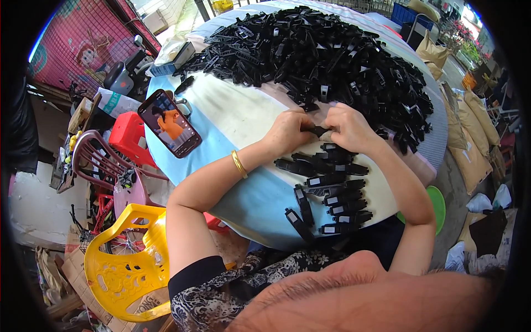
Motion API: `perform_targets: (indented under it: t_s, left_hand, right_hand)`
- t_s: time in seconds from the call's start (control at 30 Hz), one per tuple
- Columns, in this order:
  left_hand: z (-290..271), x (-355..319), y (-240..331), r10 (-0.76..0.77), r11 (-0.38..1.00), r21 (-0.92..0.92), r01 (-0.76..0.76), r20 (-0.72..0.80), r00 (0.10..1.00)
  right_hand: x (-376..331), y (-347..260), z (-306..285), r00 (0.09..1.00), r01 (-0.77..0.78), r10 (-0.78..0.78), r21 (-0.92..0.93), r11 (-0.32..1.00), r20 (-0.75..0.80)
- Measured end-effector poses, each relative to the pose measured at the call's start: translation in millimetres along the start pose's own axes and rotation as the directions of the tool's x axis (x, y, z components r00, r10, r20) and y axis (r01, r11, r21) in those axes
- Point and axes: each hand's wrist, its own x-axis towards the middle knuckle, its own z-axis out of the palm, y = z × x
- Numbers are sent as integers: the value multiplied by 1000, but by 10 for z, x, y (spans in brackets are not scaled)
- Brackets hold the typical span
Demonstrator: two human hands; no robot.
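Roughly a dozen finished clips [332, 193] lie near me; my left hand [289, 131] and right hand [348, 128] pinch one black piece [319, 131], big pile [321, 61] untouched

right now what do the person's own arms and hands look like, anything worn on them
Both forearms are bare. The left hand has a thin gold bangle at the wrist, and a short black sleeve cuff with a black-and-white floral fabric behind it covers the upper arm. The right hand shows no glove, ring or watch that can be made out.
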Motion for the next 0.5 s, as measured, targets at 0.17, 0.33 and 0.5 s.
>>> perform_targets:
  t_s: [0.17,0.33,0.5]
  left_hand:
    - [62,1,1,105,994,4,-105,70,992]
    - [117,11,13,267,963,4,-269,113,957]
    - [104,-13,38,308,951,-39,-305,135,942]
  right_hand:
    - [22,68,-81,987,-144,147,53,988,-61]
    - [72,393,-39,929,-270,93,-483,833,-358]
    - [134,355,-24,942,-301,156,-542,785,-298]
